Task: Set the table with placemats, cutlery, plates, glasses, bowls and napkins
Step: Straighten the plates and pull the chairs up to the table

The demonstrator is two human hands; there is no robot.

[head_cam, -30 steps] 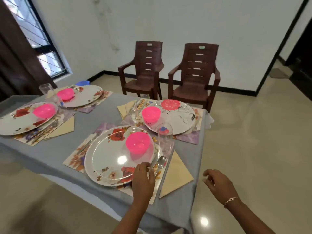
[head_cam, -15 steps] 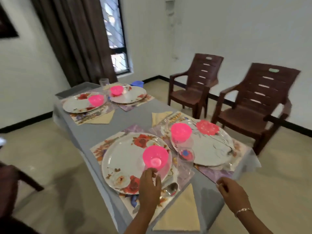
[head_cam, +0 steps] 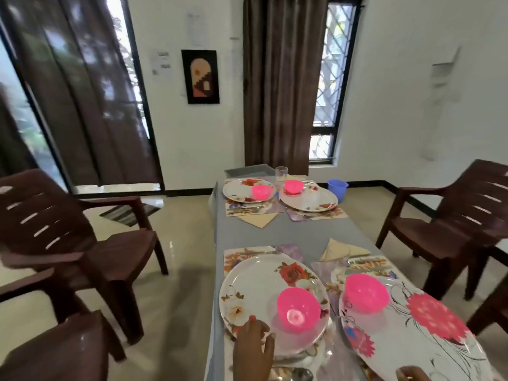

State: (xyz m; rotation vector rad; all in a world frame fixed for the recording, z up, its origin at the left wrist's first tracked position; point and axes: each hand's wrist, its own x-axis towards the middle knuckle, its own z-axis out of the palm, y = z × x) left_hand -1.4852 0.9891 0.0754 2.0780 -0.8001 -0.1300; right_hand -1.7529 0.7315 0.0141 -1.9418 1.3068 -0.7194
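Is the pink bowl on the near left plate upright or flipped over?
Upright: the pink bowl has its open rim up, hollow inside showing.

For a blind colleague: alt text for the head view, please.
A person's left hand touches the rim of the nearest floral plate, which holds a pink bowl, on a grey table set for four; brown plastic chairs flank it.

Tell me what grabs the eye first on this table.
Four hot-pink bowls stand out, each on its own plate: two near, two at the far end of the table. The near right plate, with its big pink flower, fills the lower right corner. The left hand rests on the near left plate at its rim.
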